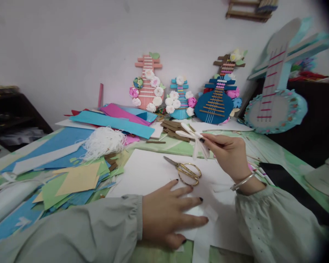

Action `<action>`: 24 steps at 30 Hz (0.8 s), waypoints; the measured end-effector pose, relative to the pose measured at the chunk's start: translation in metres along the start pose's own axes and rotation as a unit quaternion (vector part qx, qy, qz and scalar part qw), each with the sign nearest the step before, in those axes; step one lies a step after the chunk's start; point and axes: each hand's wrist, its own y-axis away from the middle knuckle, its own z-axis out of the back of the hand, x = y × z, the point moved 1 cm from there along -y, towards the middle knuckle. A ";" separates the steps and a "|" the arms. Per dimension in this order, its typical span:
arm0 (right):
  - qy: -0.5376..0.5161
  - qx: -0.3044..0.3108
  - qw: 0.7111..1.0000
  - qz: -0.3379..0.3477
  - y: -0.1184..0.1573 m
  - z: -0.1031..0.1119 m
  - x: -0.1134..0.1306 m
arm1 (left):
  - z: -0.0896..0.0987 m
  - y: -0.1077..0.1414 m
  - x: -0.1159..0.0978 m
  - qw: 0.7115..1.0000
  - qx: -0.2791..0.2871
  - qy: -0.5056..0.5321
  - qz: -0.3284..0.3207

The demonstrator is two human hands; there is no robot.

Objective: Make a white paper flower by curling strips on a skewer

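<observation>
Pinched between the fingers of my right hand [229,155] is a white paper flower [195,138] with long narrow petals, held up above the table. My left hand [172,212] lies flat with its fingers spread over a large white paper sheet [142,171]. Just beyond those fingertips rest gold-handled scissors [188,174], their blades pointing to the far left. A small white paper piece [210,213] lies near the left fingers, and a white strip [201,248] hangs toward the near edge.
Coloured paper scraps [76,179] and a tangle of white string [104,142] lie on the left. Decorated paper lutes [215,106] lean on the wall at the back. A dark phone or tablet [290,190] is on the right, near a large pale-blue instrument model [275,106].
</observation>
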 end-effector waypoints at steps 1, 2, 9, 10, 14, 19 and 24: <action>0.001 0.004 1.000 0.006 -0.002 -0.002 0.002 | -0.001 0.000 0.002 1.000 -0.001 0.000 0.005; 0.004 0.012 1.000 0.011 -0.004 -0.006 0.003 | -0.002 0.000 0.003 1.000 -0.004 -0.002 0.011; 0.044 0.099 0.992 0.066 -0.007 -0.045 0.001 | -0.015 -0.004 0.005 0.997 -0.030 0.040 0.059; 0.035 0.121 0.989 0.074 -0.005 -0.051 -0.003 | -0.015 -0.004 0.006 0.995 -0.039 0.062 0.064; 0.002 0.159 0.983 0.096 0.004 -0.060 -0.016 | -0.006 0.001 0.024 0.951 -0.147 0.262 0.079; -0.163 0.189 0.968 -0.017 0.002 -0.052 -0.010 | 0.002 0.013 0.067 0.727 -0.339 0.474 0.362; -0.273 0.277 0.914 -0.118 0.010 -0.058 0.004 | -0.002 0.018 0.082 0.585 -0.448 0.598 0.316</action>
